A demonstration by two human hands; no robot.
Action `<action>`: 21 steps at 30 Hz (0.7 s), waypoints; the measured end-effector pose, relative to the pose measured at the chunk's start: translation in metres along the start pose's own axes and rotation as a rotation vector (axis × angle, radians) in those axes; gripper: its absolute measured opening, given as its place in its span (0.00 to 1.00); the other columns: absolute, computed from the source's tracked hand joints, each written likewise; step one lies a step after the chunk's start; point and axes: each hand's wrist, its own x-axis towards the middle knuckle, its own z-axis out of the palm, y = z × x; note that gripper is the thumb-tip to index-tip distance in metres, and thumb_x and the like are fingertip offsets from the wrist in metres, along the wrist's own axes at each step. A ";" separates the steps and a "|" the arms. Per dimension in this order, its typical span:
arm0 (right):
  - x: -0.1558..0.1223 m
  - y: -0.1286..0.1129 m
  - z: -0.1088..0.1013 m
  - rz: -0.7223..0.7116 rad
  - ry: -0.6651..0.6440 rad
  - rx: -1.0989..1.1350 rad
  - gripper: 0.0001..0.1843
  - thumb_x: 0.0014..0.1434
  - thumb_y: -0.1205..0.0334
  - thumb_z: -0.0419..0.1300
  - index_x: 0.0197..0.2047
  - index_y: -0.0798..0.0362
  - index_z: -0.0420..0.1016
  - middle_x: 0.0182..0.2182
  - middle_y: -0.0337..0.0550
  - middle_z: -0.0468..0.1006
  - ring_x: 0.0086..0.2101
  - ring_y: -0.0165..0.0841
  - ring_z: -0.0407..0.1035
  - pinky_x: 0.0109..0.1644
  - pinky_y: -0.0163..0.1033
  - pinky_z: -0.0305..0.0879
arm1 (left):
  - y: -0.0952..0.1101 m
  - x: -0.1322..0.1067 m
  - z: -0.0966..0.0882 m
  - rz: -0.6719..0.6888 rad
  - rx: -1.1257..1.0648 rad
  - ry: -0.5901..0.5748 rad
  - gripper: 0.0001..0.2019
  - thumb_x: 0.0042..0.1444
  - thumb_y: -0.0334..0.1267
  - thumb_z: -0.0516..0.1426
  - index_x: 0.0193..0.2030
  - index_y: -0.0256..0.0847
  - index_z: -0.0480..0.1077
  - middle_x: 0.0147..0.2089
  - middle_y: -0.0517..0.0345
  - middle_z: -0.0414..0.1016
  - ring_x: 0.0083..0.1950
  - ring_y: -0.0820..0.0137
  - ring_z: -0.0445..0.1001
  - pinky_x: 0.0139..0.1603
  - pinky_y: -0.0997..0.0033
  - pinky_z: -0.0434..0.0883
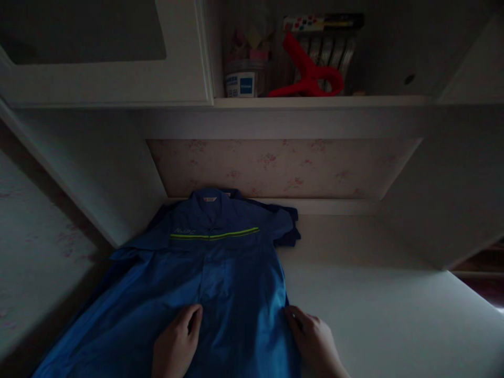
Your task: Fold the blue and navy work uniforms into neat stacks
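Note:
A blue short-sleeved work shirt (244, 273) lies front side up on the white desk, its collar toward the back wall. A yellow-green stripe crosses its chest. Darker blue fabric shows beneath its right sleeve and along the left side. My left hand (179, 341) is closed in a pinch on the shirt's front, near the middle. At the shirt's right side edge, my right hand (313, 333) pinches the cloth between thumb and fingers. The lower part of the shirt runs out of view at the bottom.
Above the white desk (354, 283) hangs a shelf (323, 101) holding a red spring clamp (311, 73), a labelled plastic tub (246, 81) and a box (323, 22). Side panels enclose the desk left and right. Floral wallpaper (275, 165) covers the back.

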 end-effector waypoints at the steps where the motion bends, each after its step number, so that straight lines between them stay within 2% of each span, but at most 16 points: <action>1: 0.001 -0.002 -0.002 0.005 -0.004 -0.019 0.26 0.68 0.46 0.39 0.43 0.42 0.78 0.34 0.43 0.83 0.37 0.43 0.78 0.35 0.39 0.66 | 0.002 0.000 -0.001 0.002 0.005 0.001 0.13 0.60 0.49 0.49 0.44 0.57 0.72 0.49 0.57 0.80 0.47 0.58 0.79 0.46 0.62 0.71; 10: -0.002 -0.007 -0.006 0.023 -0.018 -0.057 0.25 0.69 0.47 0.40 0.43 0.41 0.77 0.33 0.41 0.83 0.36 0.43 0.78 0.34 0.39 0.64 | 0.005 -0.001 -0.001 0.017 0.077 0.027 0.14 0.61 0.49 0.48 0.45 0.54 0.72 0.50 0.56 0.80 0.46 0.59 0.79 0.43 0.65 0.72; 16: 0.000 -0.004 -0.002 0.010 0.003 -0.023 0.24 0.69 0.48 0.41 0.44 0.41 0.78 0.34 0.42 0.83 0.36 0.44 0.78 0.34 0.40 0.63 | 0.007 -0.001 0.000 0.049 0.129 0.054 0.15 0.65 0.46 0.46 0.46 0.50 0.72 0.47 0.60 0.81 0.43 0.65 0.80 0.40 0.70 0.73; 19: -0.001 -0.002 0.002 0.028 0.027 0.078 0.22 0.67 0.46 0.43 0.42 0.41 0.78 0.32 0.42 0.82 0.34 0.43 0.77 0.33 0.40 0.62 | 0.007 -0.003 -0.004 0.088 0.132 0.102 0.14 0.65 0.45 0.47 0.45 0.49 0.73 0.46 0.60 0.82 0.42 0.66 0.81 0.39 0.72 0.74; 21: -0.001 0.000 -0.001 0.066 0.072 0.299 0.21 0.64 0.43 0.47 0.40 0.43 0.77 0.29 0.41 0.81 0.32 0.40 0.76 0.32 0.38 0.62 | 0.009 -0.012 -0.010 0.146 0.094 0.164 0.13 0.64 0.45 0.49 0.44 0.47 0.74 0.44 0.58 0.82 0.40 0.66 0.81 0.39 0.73 0.75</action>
